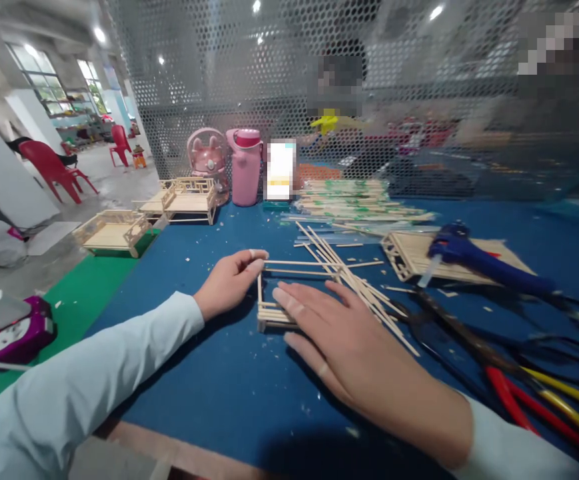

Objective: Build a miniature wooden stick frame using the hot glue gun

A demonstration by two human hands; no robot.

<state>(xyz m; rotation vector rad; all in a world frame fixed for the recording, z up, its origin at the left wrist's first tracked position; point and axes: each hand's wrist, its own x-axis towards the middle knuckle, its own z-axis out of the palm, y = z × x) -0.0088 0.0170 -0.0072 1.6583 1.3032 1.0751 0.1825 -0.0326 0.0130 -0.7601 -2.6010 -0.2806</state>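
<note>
A small rectangular frame of thin wooden sticks [274, 312] lies on the blue tabletop in front of me. At its far left corner, my left hand [229, 280] pinches the frame between thumb and fingers. My right hand [342, 340] is stretched out over the frame's right part, fingers extended and apart. It hides much of that side, and whether its fingertips press on the sticks I cannot tell. Just right of the frame lies a loose pile of wooden sticks [342, 263], partly crossing its far right corner.
Right of the sticks, a blue glue gun [484, 260] rests on a wooden-stick model [404, 260], near red-handled pliers [504, 393]. Bundled sticks [344, 197], a phone [280, 170] and a pink bottle [246, 170] stand before the mesh screen [249, 80]. Finished-looking stick models [189, 200] are at left.
</note>
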